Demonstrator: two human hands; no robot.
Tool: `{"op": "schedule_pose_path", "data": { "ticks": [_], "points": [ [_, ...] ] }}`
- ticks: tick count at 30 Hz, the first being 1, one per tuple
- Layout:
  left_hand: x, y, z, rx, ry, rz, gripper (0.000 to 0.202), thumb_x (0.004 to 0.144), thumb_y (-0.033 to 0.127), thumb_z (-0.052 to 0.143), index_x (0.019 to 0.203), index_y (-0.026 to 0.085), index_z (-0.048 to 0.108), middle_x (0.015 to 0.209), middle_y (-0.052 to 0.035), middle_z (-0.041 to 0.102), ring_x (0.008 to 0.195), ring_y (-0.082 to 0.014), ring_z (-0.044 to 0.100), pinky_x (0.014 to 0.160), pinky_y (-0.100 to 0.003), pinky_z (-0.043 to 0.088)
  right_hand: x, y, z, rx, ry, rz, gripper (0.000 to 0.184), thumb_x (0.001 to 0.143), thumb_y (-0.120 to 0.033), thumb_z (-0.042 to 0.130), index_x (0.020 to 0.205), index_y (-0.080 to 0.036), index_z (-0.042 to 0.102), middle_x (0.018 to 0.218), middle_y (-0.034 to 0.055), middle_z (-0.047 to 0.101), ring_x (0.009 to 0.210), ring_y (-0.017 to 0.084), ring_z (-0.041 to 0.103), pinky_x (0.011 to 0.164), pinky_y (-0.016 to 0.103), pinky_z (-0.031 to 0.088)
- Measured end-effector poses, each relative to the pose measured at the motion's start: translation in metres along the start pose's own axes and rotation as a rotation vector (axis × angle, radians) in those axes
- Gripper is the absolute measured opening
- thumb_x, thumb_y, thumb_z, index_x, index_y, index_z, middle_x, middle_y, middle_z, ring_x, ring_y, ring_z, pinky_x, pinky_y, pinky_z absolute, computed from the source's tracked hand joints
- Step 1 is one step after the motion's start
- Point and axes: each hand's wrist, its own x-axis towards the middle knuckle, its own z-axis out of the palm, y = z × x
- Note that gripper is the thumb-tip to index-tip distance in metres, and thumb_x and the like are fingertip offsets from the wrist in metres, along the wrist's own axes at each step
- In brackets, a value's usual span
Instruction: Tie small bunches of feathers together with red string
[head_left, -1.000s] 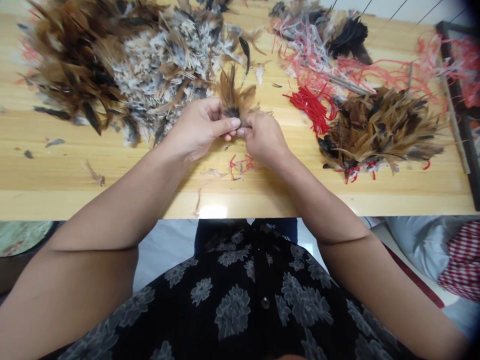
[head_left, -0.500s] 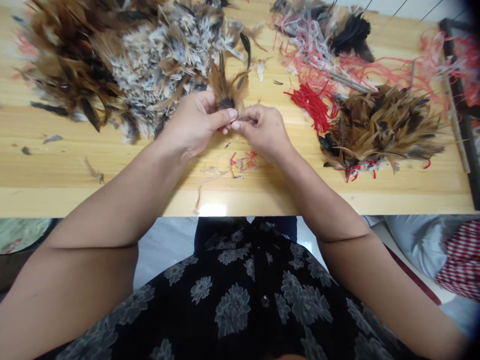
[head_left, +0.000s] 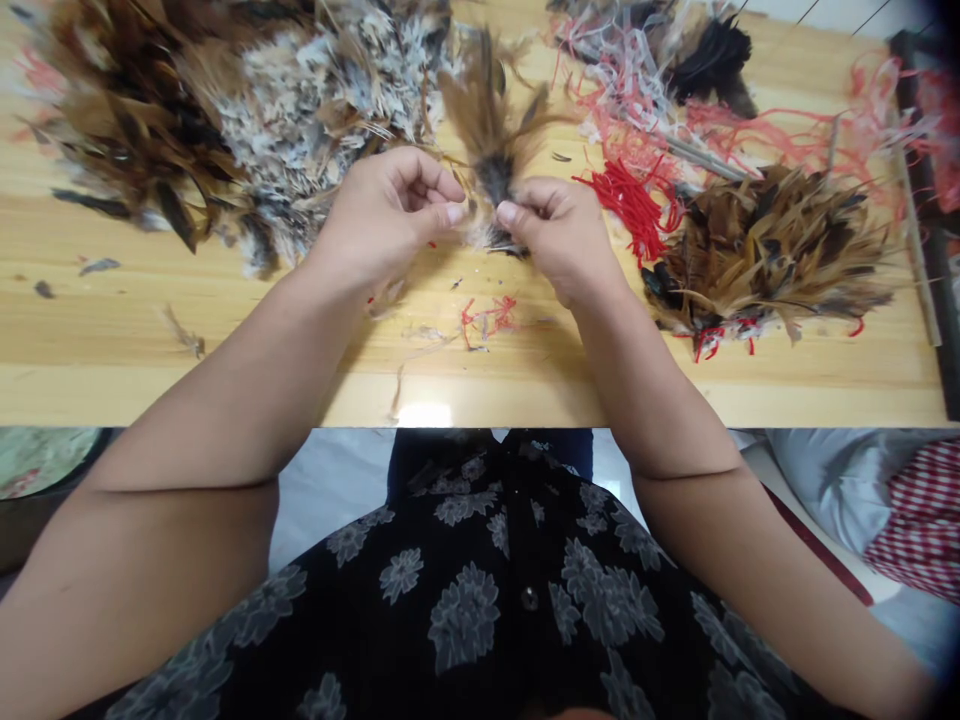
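Observation:
Between the thumb and fingers of my right hand [head_left: 562, 235] is the base of a small bunch of brown feathers [head_left: 499, 115]. The bunch stands up with its tips fanned away from me, blurred by motion. My left hand [head_left: 394, 215] is just left of it, apart from the bunch, with fingers curled and thumb close to the index finger. Whatever that hand pinches, if anything, is too small to make out. Pale fluff shows below the bunch between the hands. Behind my left hand lies a big heap of brown and grey-white feathers [head_left: 300, 110].
To the right lie cut red strings [head_left: 634, 205] and a pile of tied feather bunches [head_left: 780, 250]. Pink and white plastic strands [head_left: 622, 75] tangle at the back beside black feathers [head_left: 712, 65]. Red thread scraps [head_left: 487, 318] lie near the front edge. A dark frame [head_left: 926, 220] borders the right end.
My hands have parted. The right hand has moved right and carries the feather bunch, which was held between both hands. My left hand has drawn slightly left, off the bunch.

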Motion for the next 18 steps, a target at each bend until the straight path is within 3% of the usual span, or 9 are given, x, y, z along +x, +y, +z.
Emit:
{"op": "schedule_pose_path", "data": {
  "ticks": [3,6,9,13,18],
  "points": [
    [0.000,-0.001,-0.003,0.241,0.057,0.032,0.038,0.108,0.002,0.109,0.097,0.022,0.079,0.092,0.0048,0.070,0.094,-0.0187,0.054,0.103,-0.032,0.050,0.006,0.004,-0.009,0.021,0.049,0.021,0.057,0.122,-0.030,0.081,0.078,-0.029,0.046,0.086,0.0011,0.046,0.083,0.021,0.041,0.085,0.039,0.050],
    [-0.002,-0.006,-0.003,0.316,0.017,0.054,0.036,0.101,-0.004,0.102,0.096,0.022,0.078,0.092,0.0011,0.063,0.108,-0.0229,0.058,0.117,-0.031,0.048,0.010,0.008,-0.013,0.029,0.117,0.020,0.058,0.122,-0.036,0.085,0.081,-0.030,0.046,0.086,0.0004,0.043,0.082,0.021,0.041,0.085,0.040,0.051],
    [-0.001,-0.014,-0.001,0.307,-0.054,0.090,0.034,0.096,0.001,0.099,0.098,0.026,0.076,0.091,-0.0022,0.061,0.126,-0.0309,0.066,0.125,-0.037,0.051,0.010,0.002,-0.012,0.072,0.148,0.060,0.061,0.117,-0.030,0.091,0.076,-0.031,0.045,0.084,-0.0009,0.038,0.080,0.021,0.035,0.085,0.040,0.049],
    [0.004,-0.023,0.003,0.475,-0.056,0.106,0.033,0.092,0.015,0.098,0.090,0.033,0.069,0.097,-0.0069,0.067,0.134,-0.0416,0.068,0.134,-0.053,0.052,0.003,-0.015,-0.007,0.136,0.192,0.130,0.062,0.120,-0.017,0.076,0.070,-0.031,0.043,0.082,-0.0012,0.043,0.079,0.020,0.035,0.083,0.037,0.046],
    [0.007,-0.028,-0.001,0.575,-0.009,0.119,0.038,0.100,0.033,0.100,0.089,0.034,0.064,0.105,-0.0083,0.074,0.132,-0.0413,0.065,0.142,-0.061,0.045,-0.001,-0.023,-0.005,0.160,0.200,0.161,0.066,0.122,-0.014,0.075,0.066,-0.030,0.044,0.076,-0.0027,0.042,0.077,0.020,0.033,0.080,0.035,0.040]
  ]
}}
